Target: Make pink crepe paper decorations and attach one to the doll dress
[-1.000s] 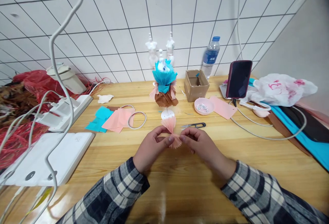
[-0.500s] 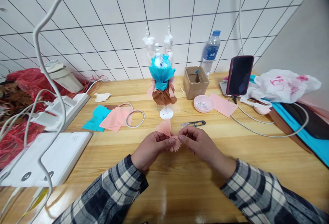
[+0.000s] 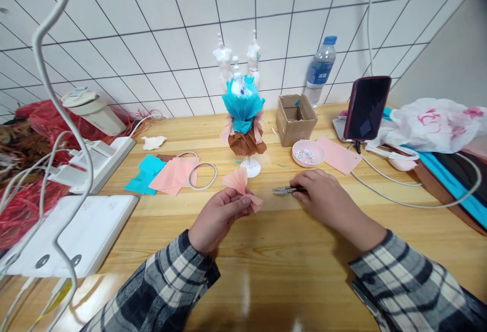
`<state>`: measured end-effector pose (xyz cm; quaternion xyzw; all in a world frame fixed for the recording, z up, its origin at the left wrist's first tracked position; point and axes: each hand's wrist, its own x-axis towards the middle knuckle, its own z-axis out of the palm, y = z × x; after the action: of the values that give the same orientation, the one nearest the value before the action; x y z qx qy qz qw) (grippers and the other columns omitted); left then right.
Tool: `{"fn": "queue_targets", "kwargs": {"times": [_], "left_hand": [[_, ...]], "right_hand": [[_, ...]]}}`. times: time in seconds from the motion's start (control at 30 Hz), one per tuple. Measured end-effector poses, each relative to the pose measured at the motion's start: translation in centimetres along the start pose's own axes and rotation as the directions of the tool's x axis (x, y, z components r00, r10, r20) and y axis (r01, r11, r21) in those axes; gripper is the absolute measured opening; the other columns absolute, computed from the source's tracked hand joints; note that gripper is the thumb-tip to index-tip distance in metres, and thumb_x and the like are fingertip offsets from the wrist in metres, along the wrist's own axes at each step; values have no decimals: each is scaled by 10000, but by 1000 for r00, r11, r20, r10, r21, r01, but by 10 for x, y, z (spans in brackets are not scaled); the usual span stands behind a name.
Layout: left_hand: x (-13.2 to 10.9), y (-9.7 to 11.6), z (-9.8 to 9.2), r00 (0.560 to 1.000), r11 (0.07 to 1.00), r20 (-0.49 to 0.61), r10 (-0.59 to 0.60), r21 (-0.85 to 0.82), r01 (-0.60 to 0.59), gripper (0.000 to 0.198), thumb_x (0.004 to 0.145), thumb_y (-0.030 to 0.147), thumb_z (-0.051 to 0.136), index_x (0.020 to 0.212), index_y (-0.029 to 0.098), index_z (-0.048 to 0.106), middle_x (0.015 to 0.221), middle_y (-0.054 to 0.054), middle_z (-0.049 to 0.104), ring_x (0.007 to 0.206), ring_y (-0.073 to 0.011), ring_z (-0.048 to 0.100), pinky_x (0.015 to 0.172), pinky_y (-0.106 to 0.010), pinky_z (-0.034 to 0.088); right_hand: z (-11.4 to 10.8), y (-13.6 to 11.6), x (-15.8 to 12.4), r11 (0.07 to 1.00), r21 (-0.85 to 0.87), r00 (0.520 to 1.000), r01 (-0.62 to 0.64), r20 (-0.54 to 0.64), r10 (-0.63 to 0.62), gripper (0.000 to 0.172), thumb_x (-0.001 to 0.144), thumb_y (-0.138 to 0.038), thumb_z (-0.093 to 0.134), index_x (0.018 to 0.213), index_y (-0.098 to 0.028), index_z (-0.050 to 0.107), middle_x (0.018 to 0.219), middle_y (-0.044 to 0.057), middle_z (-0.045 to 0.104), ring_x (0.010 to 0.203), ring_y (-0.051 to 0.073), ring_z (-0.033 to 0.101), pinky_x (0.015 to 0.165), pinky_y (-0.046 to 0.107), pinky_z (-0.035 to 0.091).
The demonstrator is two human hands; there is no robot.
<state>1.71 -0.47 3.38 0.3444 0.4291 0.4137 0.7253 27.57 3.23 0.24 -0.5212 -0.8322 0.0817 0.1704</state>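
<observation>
Now left hand (image 3: 218,213): fan (image 3: 238,181); right hand (image 3: 325,197): snips (image 3: 283,190).

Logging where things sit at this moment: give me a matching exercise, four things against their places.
1 pink pleated paper
2 snips
3 water bottle
4 phone

A by the tiled wall
B propped upright beside the plastic bag
C pinched in the left hand
D on the table, under fingers of the right hand

Pairs: 1-C, 2-D, 3-A, 4-B

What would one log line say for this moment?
left hand: pinching pink pleated paper | right hand: touching snips | surface: wooden table
</observation>
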Motion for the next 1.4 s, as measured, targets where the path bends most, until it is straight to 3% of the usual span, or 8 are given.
{"fn": "queue_targets", "kwargs": {"times": [0.3,0.4,0.5,0.8,1.03,1.13,1.27,1.4], "left_hand": [[3,-2,-4,1000,1000,5,-9,-3,9,174,772,251,746,860,102,730,863,-94,734,749,-131,627,705,-226,468],[4,-4,-4,999,997,8,-49,-52,49,187,766,237,754,895,103,737,888,-102,737,776,-138,642,723,-224,488],[4,-6,1,995,988,-2,-104,-115,103,189,751,223,768,886,92,747,881,-102,739,767,-128,650,720,-205,503],[-1,-14,16,985,952,61,-160,-255,170,257,736,206,782,972,111,744,984,-88,737,829,-122,659,785,-207,533],[0,-13,12,989,968,-47,-142,-215,129,203,684,188,822,847,115,725,844,-41,722,745,-103,637,711,-199,519],[1,-15,14,996,979,14,-91,-182,92,197,718,190,797,885,123,716,914,-52,722,798,-107,639,752,-198,503],[0,-18,17,997,993,60,-41,-107,47,216,791,236,737,975,127,705,1030,-91,713,928,-156,641,829,-241,497],[0,-16,14,993,995,114,-32,-89,42,247,816,223,705,1040,119,708,1026,-105,724,925,-163,651,847,-256,497]], "right_hand": [[-3,-26,-4,924,320,976,-208,135,173,66,830,-170,481,837,-225,446,691,-19,561,605,157,493,561,269,316],[-2,-35,-6,761,583,958,-285,155,240,63,866,-282,483,882,-231,449,663,-37,512,600,149,466,564,262,339],[1,-49,-7,573,742,938,-346,268,220,245,827,-425,572,959,-221,541,644,-40,480,591,141,437,548,257,344],[12,-72,-6,402,810,900,-427,337,278,268,740,-422,670,850,-186,603,631,-34,480,589,120,418,543,250,327],[8,-70,-8,56,878,845,-476,440,304,302,729,-435,668,891,-204,558,620,-70,401,452,62,246,416,225,182],[9,-75,-9,63,859,841,-508,478,254,386,740,-482,674,988,-200,585,557,-91,337,435,63,222,413,226,168],[11,-80,-9,150,867,861,-475,423,280,333,719,-453,717,835,-169,589,598,-71,398,463,50,253,431,226,189],[13,-76,-9,51,871,845,-488,457,278,312,741,-428,709,871,-173,586,593,-82,359,467,50,240,423,221,161]]}}
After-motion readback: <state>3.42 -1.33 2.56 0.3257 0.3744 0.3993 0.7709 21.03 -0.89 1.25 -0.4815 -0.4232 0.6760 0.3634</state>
